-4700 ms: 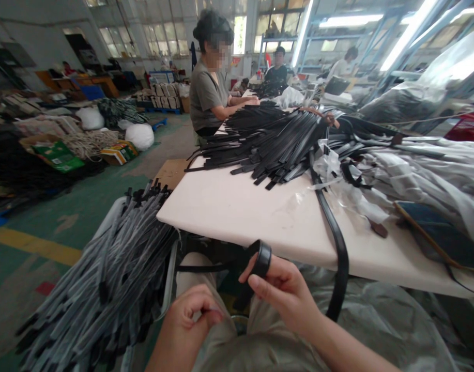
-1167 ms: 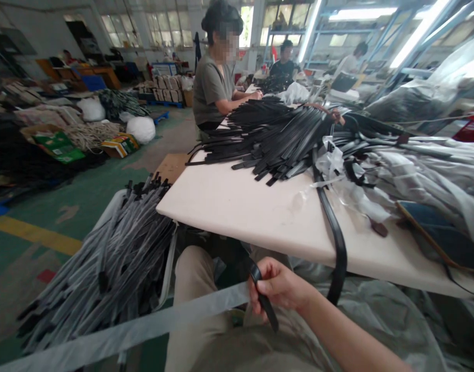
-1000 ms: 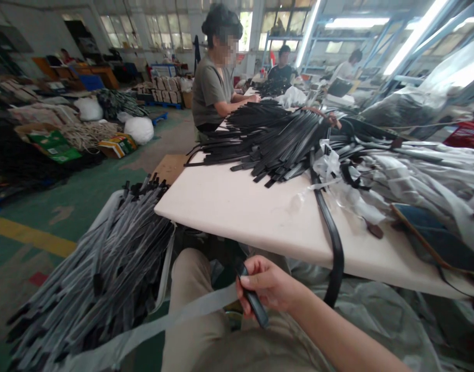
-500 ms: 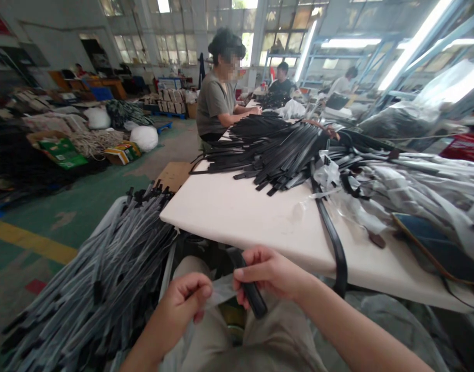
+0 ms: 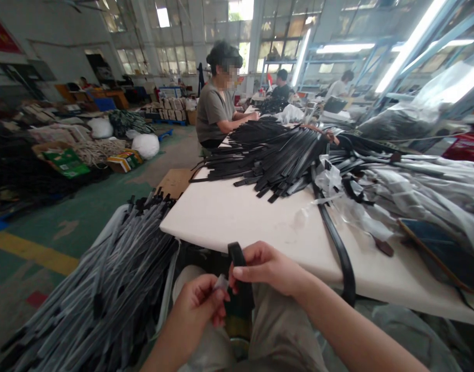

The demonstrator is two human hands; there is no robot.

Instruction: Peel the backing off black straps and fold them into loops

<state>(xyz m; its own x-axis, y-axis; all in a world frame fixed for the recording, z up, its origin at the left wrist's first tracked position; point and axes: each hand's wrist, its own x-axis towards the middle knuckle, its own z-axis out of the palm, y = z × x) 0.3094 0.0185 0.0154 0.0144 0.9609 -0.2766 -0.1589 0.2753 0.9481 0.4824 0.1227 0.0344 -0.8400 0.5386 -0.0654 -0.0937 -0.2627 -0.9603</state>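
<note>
Black belt strap gripped in R hand, fingers closed round it, just below table edge. L hand right beside it, pinching clear plastic sleeve end w/ thumb + fingertips. Bagged strap pile left of L hand; loose black straps on table beyond.

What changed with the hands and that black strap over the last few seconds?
The left hand came back into view and now pinches the clear plastic sleeve at the end of the black strap. The right hand kept hold of the strap and raised it upright. The pile of straps on the white table stayed put.
</note>
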